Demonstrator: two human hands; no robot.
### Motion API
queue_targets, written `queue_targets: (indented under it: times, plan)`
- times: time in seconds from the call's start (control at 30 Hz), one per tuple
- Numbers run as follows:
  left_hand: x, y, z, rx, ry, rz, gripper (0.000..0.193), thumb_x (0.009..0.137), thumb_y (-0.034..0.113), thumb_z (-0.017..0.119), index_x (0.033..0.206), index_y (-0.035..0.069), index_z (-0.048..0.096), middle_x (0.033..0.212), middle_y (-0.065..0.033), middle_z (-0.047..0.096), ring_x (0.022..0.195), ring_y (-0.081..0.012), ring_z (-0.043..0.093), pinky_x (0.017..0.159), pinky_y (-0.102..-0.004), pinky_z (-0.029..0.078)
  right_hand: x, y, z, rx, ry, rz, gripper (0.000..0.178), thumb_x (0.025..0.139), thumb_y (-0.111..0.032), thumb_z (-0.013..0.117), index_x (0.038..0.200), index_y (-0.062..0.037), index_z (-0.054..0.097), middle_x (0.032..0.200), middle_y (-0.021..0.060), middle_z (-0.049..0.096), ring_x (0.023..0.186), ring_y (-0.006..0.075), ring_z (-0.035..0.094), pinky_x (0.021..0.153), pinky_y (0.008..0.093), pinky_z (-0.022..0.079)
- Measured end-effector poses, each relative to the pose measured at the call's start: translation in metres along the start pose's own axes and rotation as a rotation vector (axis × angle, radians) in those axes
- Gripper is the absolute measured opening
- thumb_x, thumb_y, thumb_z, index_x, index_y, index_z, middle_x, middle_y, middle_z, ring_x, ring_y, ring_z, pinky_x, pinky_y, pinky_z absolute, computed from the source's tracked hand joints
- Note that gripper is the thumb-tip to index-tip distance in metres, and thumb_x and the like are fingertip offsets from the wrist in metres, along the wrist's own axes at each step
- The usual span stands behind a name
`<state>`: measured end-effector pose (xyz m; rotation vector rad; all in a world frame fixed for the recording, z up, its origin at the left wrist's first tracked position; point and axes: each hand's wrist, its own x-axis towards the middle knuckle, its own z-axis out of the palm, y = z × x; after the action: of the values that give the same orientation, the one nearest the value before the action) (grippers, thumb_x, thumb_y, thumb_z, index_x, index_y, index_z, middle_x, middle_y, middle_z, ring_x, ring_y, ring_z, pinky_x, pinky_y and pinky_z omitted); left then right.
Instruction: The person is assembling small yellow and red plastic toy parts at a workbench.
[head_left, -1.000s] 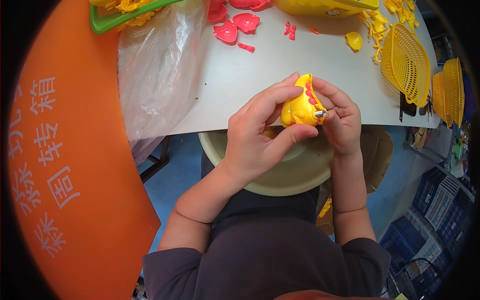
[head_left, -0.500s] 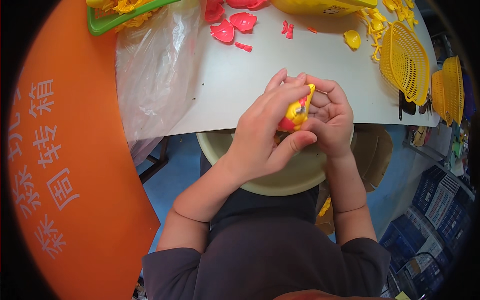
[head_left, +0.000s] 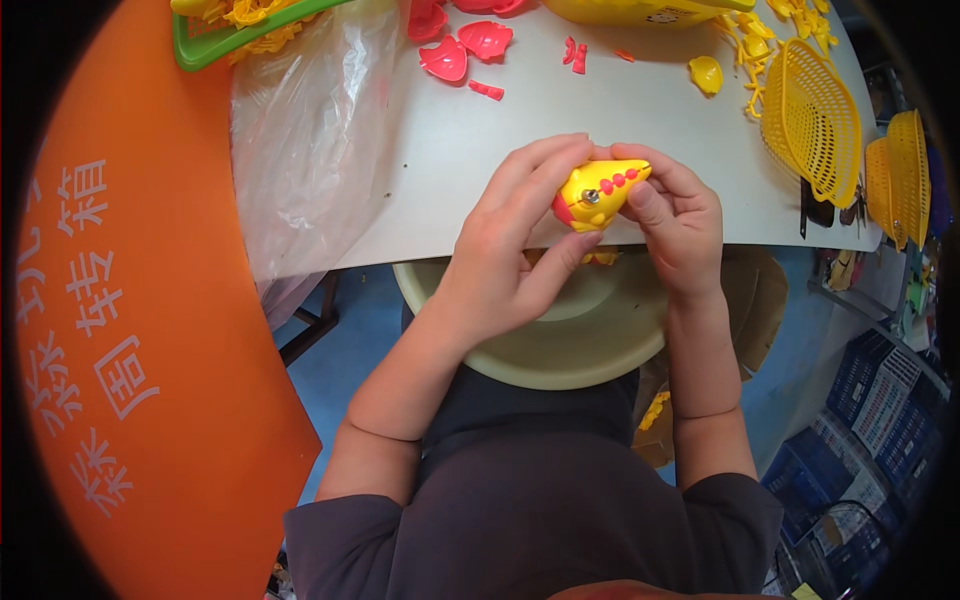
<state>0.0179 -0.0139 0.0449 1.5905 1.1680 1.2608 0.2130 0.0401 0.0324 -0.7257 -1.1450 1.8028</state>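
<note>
Between both hands, above the table's front edge, is a small yellow plastic toy [head_left: 600, 188] with a tapered end pointing right. A row of red bumps runs along it, a small shiny silvery spot sits near its middle, and its left end is red. My left hand [head_left: 518, 225] is closed round the toy's rounded left end, thumb below it. The fingers of my right hand [head_left: 682, 212] grip the tapered end, thumb on the near side. Part of the toy's underside is hidden. Beneath my hands a cream basin [head_left: 560, 370] rests at my lap, with some yellow parts partly visible inside.
Red plastic shells [head_left: 487, 40] and a yellow cup-shaped piece [head_left: 705, 75] lie on the white table [head_left: 470, 140]. Clear plastic sheeting [head_left: 310, 150] covers its left side beside an orange panel [head_left: 190, 350]. A yellow mesh basket [head_left: 810, 125] stands at right; blue crates [head_left: 850, 470] are below.
The toy has turned so its pointed end and red bumps face up and right. My right hand has moved slightly right and closed its fingers on the tapered end.
</note>
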Motion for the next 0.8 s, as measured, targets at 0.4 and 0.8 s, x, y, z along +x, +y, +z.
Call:
queue_targets:
  times: [0.4, 0.8]
  plan:
    - [-0.001, -0.023, 0.012, 0.093, 0.155, 0.062, 0.045, 0.078, 0.002, 0.077, 0.121, 0.001, 0.064, 0.116, -0.0158, 0.065, 0.104, -0.029, 0.065, 0.088, -0.0354, 0.054, -0.002, 0.018, -0.004, -0.153, 0.026, -0.079, 0.021, 0.096, 0.001, 0.06, 0.116, 0.0062, 0.057, 0.125, 0.0252, 0.063, 0.114, 0.0248, 0.064, 0.1, 0.0342, 0.051]
    - [-0.003, -0.025, 0.019, -0.376, 0.202, -0.09, 0.031, 0.091, 0.001, 0.067, 0.121, -0.002, 0.06, 0.123, -0.0161, 0.061, 0.112, -0.0228, 0.062, 0.095, -0.0331, 0.052, 0.003, 0.02, 0.008, -0.195, 0.056, -0.119, 0.027, 0.094, 0.0, 0.064, 0.119, 0.006, 0.057, 0.127, 0.0195, 0.063, 0.113, 0.0202, 0.063, 0.096, 0.0303, 0.053]
